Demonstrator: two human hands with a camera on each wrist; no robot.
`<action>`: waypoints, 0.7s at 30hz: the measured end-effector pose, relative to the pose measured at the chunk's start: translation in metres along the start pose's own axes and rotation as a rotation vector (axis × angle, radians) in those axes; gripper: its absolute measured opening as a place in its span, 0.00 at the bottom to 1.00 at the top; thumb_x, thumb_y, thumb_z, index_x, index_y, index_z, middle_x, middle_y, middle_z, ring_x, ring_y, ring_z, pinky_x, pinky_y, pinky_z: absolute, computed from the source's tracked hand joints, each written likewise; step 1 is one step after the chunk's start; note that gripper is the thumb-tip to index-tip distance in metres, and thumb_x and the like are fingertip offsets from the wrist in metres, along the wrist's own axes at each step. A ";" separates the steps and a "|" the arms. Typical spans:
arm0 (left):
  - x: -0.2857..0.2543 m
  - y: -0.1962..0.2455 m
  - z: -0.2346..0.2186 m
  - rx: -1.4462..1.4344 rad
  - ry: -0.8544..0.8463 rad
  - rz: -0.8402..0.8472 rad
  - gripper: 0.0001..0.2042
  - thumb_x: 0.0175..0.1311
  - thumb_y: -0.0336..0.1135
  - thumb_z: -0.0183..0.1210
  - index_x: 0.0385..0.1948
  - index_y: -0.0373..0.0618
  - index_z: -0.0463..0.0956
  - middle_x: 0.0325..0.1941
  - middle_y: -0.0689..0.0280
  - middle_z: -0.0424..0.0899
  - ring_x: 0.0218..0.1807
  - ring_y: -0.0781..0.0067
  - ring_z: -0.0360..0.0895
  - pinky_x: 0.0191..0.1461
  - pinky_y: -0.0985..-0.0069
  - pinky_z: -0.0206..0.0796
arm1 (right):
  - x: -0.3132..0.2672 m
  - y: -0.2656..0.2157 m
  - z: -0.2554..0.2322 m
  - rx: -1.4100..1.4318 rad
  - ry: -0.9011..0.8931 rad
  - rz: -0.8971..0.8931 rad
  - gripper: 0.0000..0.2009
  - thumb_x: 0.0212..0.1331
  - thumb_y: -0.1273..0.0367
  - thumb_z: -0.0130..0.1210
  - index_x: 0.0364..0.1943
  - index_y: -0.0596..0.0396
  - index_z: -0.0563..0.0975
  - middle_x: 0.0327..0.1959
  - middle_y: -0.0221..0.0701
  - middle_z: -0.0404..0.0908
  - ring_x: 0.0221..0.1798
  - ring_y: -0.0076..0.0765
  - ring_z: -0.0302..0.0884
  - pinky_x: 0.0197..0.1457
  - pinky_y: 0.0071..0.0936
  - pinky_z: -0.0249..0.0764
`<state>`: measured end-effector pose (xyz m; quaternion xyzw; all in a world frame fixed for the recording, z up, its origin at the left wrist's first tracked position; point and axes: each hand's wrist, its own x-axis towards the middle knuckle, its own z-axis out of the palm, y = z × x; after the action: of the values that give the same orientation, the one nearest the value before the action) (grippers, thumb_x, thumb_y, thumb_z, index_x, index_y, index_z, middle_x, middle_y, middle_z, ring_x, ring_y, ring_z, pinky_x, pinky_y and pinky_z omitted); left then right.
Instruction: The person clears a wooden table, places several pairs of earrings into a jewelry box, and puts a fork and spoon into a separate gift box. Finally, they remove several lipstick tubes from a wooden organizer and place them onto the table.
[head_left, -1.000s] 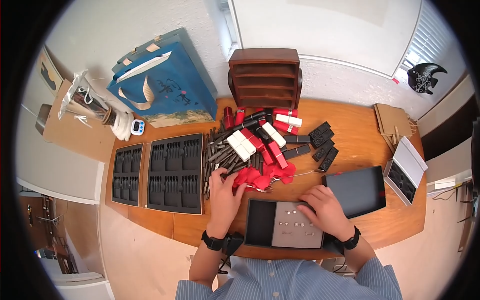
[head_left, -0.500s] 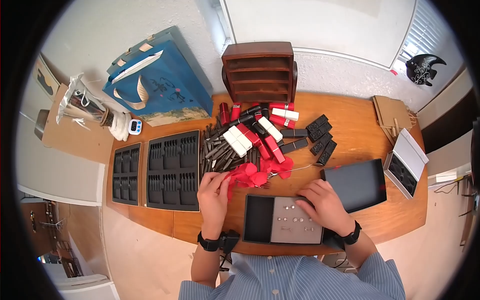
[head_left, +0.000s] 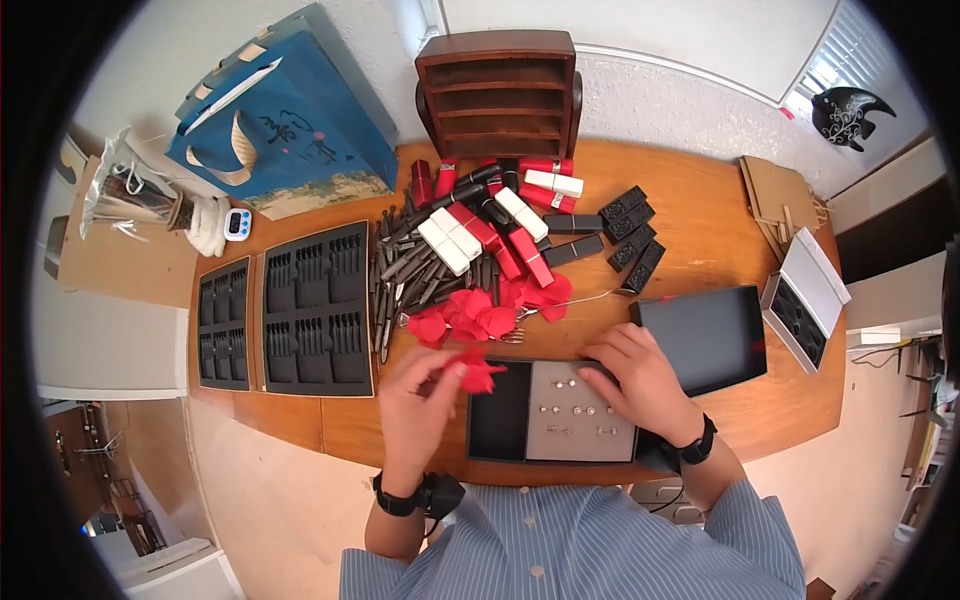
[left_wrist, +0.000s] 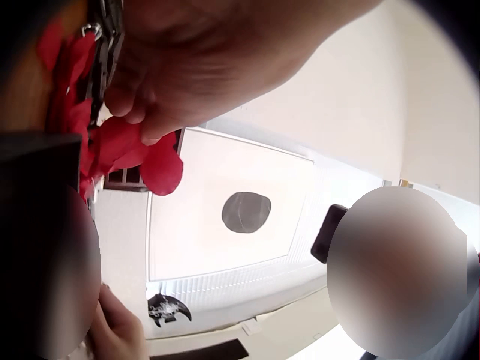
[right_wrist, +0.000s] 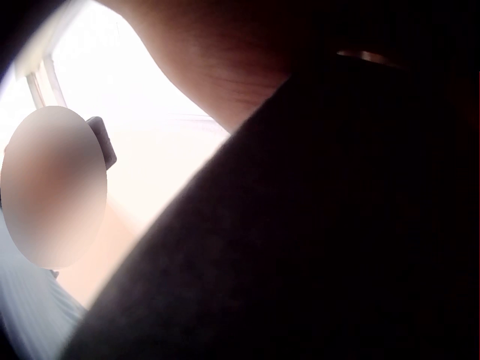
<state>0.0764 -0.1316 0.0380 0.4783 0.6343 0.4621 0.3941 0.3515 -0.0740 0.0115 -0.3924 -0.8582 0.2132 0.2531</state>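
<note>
Red petals [head_left: 477, 371] are pinched between the thumb and fingers of the left hand [head_left: 416, 408], over the left edge of a black box. In the left wrist view the same petals [left_wrist: 161, 169] hang from the left hand [left_wrist: 202, 67]. The box has a dark compartment [head_left: 498, 415] and a grey pad [head_left: 573, 445] bearing several small earrings. The right hand [head_left: 645, 385] rests at the pad's upper right corner, fingers loosely bent. More red petals [head_left: 465, 315] lie beyond the box, beside a fork [head_left: 512, 337]. The right wrist view is mostly dark.
Behind the petals lie a pile of dark utensils [head_left: 430, 280] and red, white and black cases [head_left: 449, 240]. Black trays [head_left: 317, 345] stand left, a black lid [head_left: 700, 340] and an opened grey box [head_left: 815, 285] right. A wooden shelf [head_left: 498, 95] and blue bag [head_left: 290, 130] stand behind.
The left hand has lifted petals away from the heap and brought them to the box's left edge. The right hand stays at the box. The head view has shifted, so the table appears higher.
</note>
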 end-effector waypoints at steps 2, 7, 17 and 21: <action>-0.009 0.001 0.007 -0.038 -0.066 -0.104 0.08 0.64 0.25 0.66 0.42 0.35 0.83 0.36 0.67 0.80 0.25 0.83 0.74 0.26 0.84 0.64 | 0.000 0.000 0.001 -0.001 -0.004 0.003 0.10 0.58 0.67 0.64 0.39 0.58 0.81 0.38 0.37 0.79 0.46 0.45 0.75 0.51 0.37 0.70; -0.016 -0.007 0.024 0.390 -0.045 0.179 0.12 0.57 0.27 0.71 0.43 0.40 0.83 0.36 0.65 0.80 0.25 0.79 0.71 0.28 0.80 0.63 | 0.000 -0.001 0.000 0.001 0.008 0.005 0.10 0.58 0.67 0.65 0.38 0.58 0.81 0.38 0.36 0.80 0.47 0.44 0.75 0.51 0.37 0.70; -0.026 0.000 0.042 0.542 -0.171 0.517 0.17 0.48 0.32 0.75 0.41 0.44 0.84 0.41 0.65 0.81 0.39 0.61 0.77 0.40 0.69 0.71 | 0.001 -0.001 0.000 0.002 0.002 0.014 0.10 0.58 0.67 0.65 0.38 0.58 0.82 0.38 0.35 0.80 0.47 0.44 0.76 0.51 0.37 0.71; -0.022 -0.010 0.045 0.501 -0.200 0.531 0.12 0.50 0.27 0.72 0.37 0.44 0.85 0.38 0.65 0.82 0.38 0.62 0.78 0.38 0.69 0.71 | 0.001 -0.001 -0.001 -0.015 0.000 0.011 0.10 0.57 0.67 0.65 0.39 0.58 0.82 0.39 0.36 0.80 0.47 0.44 0.76 0.51 0.37 0.71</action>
<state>0.1211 -0.1450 0.0181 0.7503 0.5400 0.3300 0.1914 0.3508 -0.0743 0.0129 -0.3992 -0.8576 0.2078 0.2491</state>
